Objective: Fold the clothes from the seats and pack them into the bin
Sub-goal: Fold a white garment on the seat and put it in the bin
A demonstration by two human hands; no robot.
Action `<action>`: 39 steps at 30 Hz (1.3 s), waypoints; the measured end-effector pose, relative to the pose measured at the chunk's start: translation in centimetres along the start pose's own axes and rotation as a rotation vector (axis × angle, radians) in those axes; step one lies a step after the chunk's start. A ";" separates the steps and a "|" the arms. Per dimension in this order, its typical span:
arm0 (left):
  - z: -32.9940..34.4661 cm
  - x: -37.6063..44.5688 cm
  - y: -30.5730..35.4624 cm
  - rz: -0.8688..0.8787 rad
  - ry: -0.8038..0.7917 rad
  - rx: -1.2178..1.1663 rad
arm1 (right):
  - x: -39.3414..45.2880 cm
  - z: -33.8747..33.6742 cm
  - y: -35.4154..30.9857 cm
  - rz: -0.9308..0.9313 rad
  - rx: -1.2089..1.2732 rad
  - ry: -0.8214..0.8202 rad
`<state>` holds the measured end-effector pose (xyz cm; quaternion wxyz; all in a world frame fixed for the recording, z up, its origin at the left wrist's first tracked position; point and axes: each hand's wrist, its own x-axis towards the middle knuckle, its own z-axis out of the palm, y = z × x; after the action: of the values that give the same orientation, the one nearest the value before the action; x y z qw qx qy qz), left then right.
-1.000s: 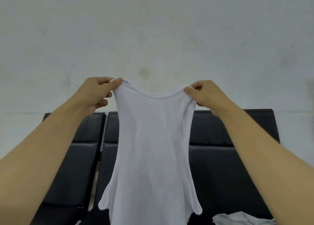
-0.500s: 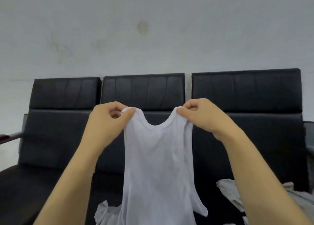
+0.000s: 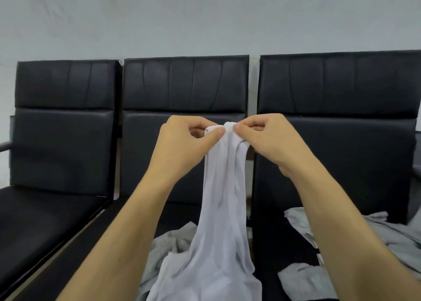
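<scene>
Pinching the two shoulder straps of the white tank top [image 3: 222, 209] together at frame centre, the left hand [image 3: 182, 146] and right hand [image 3: 271, 139] each grip cloth, folding it lengthwise; laying it flat on the black seats [image 3: 68, 164] likely follows.

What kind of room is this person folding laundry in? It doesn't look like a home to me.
Probably a waiting area or office lobby. A row of joined black padded seats stands against a bare, scuffed pale wall, with a metal armrest at the left end. Nothing homelike shows.
</scene>
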<state>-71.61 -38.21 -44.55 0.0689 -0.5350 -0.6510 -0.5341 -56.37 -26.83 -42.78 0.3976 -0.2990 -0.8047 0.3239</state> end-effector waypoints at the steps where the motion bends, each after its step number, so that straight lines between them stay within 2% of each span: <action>1: 0.3 -0.1 0.1 0.007 0.004 -0.006 | 0.0 0.1 0.1 -0.007 -0.018 -0.006; 7: 0.9 -0.8 0.6 -0.003 0.147 -0.016 | -0.7 0.1 -0.2 -0.051 -0.094 -0.001; 10: 0.7 -0.9 0.7 -0.022 0.154 -0.001 | -1.0 0.0 -0.6 -0.048 -0.131 0.000; 16: 0.4 -1.4 1.6 0.077 -0.066 -0.033 | -1.9 -0.3 -1.8 -0.111 -0.107 -0.028; 22: -2.3 -1.5 2.4 -0.015 -0.379 -0.114 | -2.2 -1.4 -2.4 -0.109 -0.077 -0.089; 27: -2.8 -1.5 2.0 0.013 -0.392 -0.095 | -2.8 -1.6 -3.0 -0.190 -0.142 -0.140; 31: -3.5 -1.7 1.8 -0.064 -0.405 -0.253 | -2.8 -2.0 -3.3 -0.197 -0.155 -0.164; 33: -3.9 -1.7 1.7 -0.068 -0.357 -0.293 | -2.9 -2.2 -3.4 -0.200 -0.141 -0.182; 36: -3.9 -1.3 1.0 -0.053 -0.248 -0.157 | -3.2 -2.4 -3.8 -0.243 -0.135 -0.207; 39: -3.9 -1.5 0.4 -0.092 -0.437 -0.004 | -3.5 -2.6 -4.4 -0.306 -0.158 -0.231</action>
<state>-72.55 -42.22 -43.65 -0.0993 -0.6079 -0.6731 -0.4093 -53.41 -31.36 -39.83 0.3226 -0.1642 -0.9039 0.2278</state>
